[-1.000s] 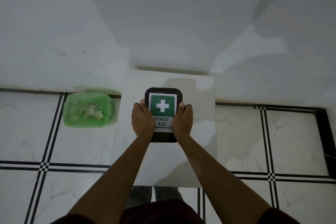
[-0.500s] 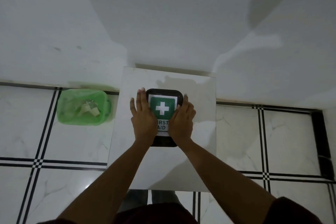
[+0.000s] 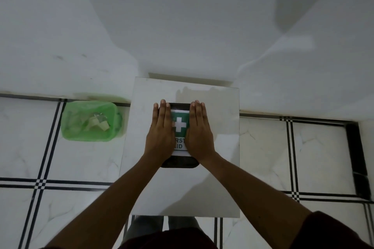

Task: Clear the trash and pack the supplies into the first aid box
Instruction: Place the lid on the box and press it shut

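Note:
A black first aid box with a green-and-white cross label lies closed in the middle of a small white table. My left hand lies flat on the left half of its lid, fingers straight and together. My right hand lies flat on the right half in the same way. Both palms cover much of the label and the box sides. Neither hand grips anything.
A green bin lined with a green bag stands on the tiled floor left of the table, with crumpled wrappers inside. A white wall rises right behind the table. My legs show under the table's near edge.
My hands have moved from gripping the box at its sides to lying flat on top of the lid, fingers stretched forward. The view has tilted slightly.

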{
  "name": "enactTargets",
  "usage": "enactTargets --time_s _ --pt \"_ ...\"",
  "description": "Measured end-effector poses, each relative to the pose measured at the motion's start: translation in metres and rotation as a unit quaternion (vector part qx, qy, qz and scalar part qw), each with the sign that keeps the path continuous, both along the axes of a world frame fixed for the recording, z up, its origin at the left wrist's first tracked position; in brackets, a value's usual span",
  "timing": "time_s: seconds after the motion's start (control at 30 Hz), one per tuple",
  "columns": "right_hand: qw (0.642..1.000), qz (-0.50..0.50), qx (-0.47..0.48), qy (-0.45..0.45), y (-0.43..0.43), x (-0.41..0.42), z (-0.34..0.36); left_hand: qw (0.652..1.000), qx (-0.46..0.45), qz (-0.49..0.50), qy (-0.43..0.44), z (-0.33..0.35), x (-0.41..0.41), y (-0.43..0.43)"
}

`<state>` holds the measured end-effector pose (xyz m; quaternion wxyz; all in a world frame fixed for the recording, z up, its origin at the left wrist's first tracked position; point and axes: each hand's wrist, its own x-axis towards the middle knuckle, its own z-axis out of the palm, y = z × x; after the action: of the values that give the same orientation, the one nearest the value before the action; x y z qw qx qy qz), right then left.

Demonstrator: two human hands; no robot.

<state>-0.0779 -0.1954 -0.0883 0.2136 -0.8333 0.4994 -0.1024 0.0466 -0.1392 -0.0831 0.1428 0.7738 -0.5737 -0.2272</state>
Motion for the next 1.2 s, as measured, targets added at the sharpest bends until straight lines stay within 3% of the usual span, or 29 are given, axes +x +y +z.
enactTargets --time_s 0.33,0.53,0.8,1.2 --pt "0.999 -0.004 0.04 -0.003 -0.005 0.003 0.008 0.995 -0.046 0.022 0.089 0.004 0.002 -0.005" --pt "0.999 0.003 0.002 0.041 0.013 -0.01 0.019 0.999 -0.033 0.035 0.011 0.013 -0.002 0.01" --pt "0.999 -0.035 0.022 -0.01 0.039 -0.01 0.01 0.999 -0.03 0.016 0.023 -0.002 -0.009 0.022" --pt "1.0 -0.03 0.008 0.0 0.042 -0.013 0.008 0.998 -0.032 0.02 0.041 0.001 -0.009 0.026"
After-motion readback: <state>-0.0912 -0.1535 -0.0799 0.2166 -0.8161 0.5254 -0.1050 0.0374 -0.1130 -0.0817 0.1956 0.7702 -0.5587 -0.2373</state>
